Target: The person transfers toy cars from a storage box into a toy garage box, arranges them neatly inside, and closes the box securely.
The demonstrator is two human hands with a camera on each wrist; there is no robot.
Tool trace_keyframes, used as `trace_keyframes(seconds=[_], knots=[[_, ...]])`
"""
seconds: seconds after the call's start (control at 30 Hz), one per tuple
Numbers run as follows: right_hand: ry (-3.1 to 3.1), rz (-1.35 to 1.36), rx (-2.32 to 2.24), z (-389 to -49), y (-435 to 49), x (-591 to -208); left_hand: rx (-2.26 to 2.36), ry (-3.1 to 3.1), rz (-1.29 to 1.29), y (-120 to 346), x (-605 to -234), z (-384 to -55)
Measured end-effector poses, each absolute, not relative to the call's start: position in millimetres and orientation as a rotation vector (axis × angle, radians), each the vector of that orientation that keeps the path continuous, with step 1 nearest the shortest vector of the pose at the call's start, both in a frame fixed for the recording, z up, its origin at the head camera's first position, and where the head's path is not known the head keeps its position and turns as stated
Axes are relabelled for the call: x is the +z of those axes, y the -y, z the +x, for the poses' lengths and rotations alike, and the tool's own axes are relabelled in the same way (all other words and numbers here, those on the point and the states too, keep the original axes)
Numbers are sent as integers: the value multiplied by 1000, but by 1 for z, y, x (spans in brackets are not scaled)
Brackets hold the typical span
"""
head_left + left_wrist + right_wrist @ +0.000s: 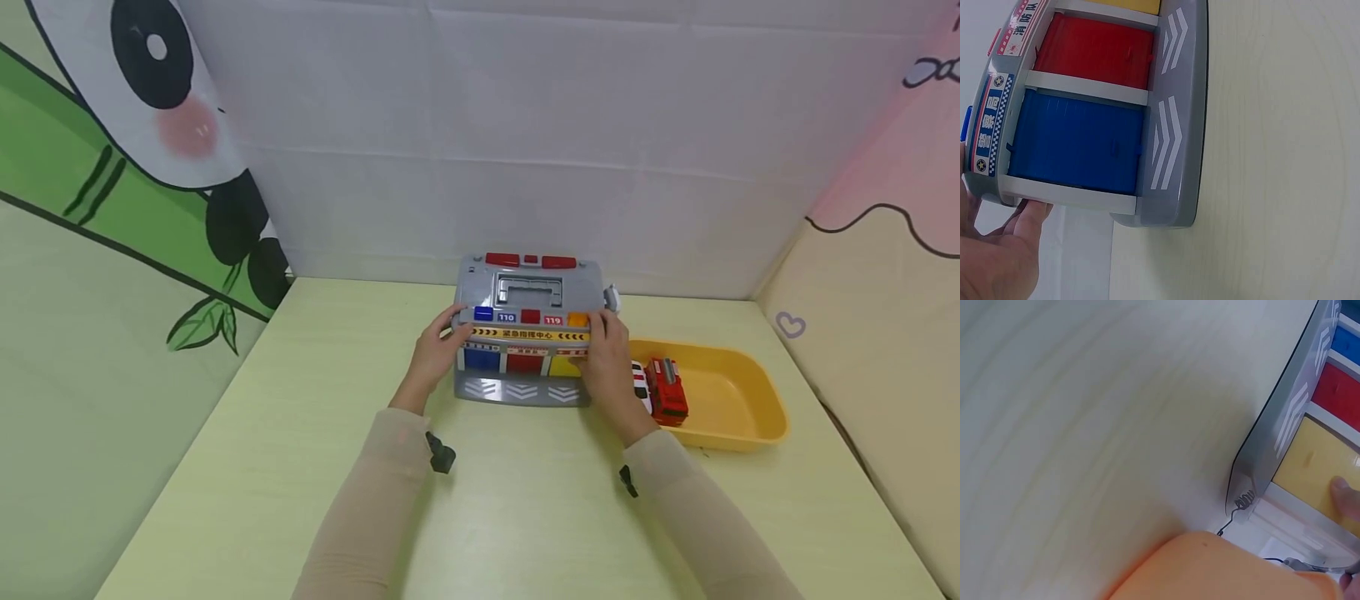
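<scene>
Between both hands stands a grey toy garage (527, 335) with Chinese lettering, red lights and a folded carry handle (529, 292) on its roof. Across its front are a blue door (1079, 140), a red door (1094, 50) and a yellow door (1313, 464), all down, above a sloping ramp (1172, 137) with white chevrons. My left hand (435, 357) grips the garage's left end, fingertips up at the roof edge and some fingers behind. The right hand (609, 367) holds the opposite end, one digit pressed against the yellow door.
Just right of the garage sits a yellow tray (731, 392), with a red toy fire truck (667, 392) and a white toy vehicle (641, 387) at its left side. A coiled cord (1244, 500) hangs at the garage's right end. A white cloth wall (525, 125) rises behind the table (517, 525).
</scene>
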State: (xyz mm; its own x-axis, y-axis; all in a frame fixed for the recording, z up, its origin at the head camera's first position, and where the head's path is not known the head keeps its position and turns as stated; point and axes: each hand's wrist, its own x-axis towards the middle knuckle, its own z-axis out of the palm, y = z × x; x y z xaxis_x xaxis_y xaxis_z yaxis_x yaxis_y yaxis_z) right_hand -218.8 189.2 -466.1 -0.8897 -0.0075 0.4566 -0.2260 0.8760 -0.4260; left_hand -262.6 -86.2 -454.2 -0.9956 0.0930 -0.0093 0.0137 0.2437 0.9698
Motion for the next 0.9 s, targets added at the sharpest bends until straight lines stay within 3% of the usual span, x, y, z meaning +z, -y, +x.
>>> trace_keyframes(seconds=[0.9], knots=[[2588, 137, 670, -219, -189, -469, 1901, -2427, 123, 87, -452, -260]])
